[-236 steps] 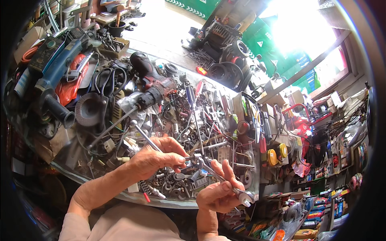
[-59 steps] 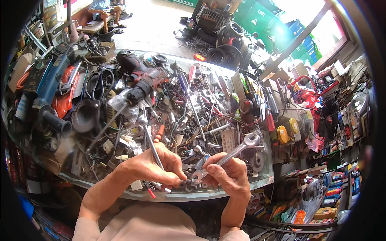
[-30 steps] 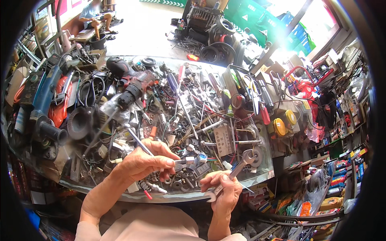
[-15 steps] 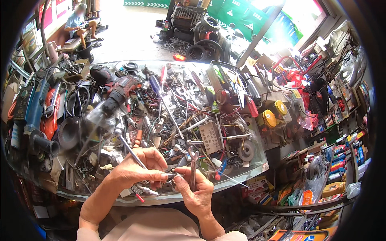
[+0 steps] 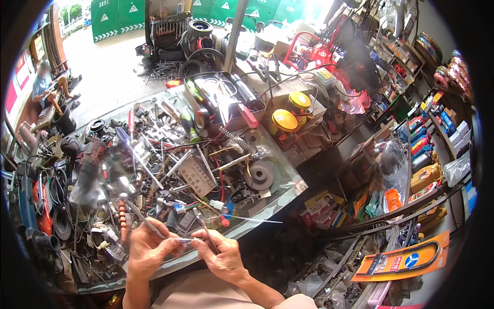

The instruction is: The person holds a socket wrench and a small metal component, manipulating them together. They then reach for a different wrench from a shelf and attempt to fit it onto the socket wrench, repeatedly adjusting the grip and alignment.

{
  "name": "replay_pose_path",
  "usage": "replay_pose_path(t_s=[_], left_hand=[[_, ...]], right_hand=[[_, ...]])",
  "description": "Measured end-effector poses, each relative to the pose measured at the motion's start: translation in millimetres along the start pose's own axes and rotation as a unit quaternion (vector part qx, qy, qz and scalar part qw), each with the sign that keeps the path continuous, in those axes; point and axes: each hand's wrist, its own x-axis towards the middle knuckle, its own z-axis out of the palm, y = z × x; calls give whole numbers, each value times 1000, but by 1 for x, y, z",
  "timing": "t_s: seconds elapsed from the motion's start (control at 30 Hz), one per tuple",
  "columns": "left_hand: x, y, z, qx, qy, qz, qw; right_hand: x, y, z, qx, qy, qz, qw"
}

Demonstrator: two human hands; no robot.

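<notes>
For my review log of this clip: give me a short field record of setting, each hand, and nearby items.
setting: glass-topped table heaped with tools and metal parts
left hand: left hand grips a long thin metal tool
right hand: right hand holds a slim metal rod, fingertips meeting the left's
nearby: grey grinding disc, two yellow-lidded cans
background: seated person at far left

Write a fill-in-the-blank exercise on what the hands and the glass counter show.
1. The left hand holds a long metal ____ that slants up and to the left.
2. The counter top is made of ____.
3. The two round lids beyond the counter are coloured ____.
4. The right hand meets the left hand at the counter's ____ edge.

Missing words: wrench; glass; yellow; near
</notes>
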Motion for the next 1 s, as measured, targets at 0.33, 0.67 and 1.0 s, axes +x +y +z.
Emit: replay_pose_path(t_s=[0.33,0.67,1.0], left_hand=[[50,-5,105,48,-212,-25,976],[60,-22,115,39,-233,-37,971],[55,-21,112,114,-268,-23,956]], right_hand=[[-16,-16,-109,33,192,8,981],[57,-11,-162,-347,248,-119,897],[146,5,-151,-506,252,-114,817]])
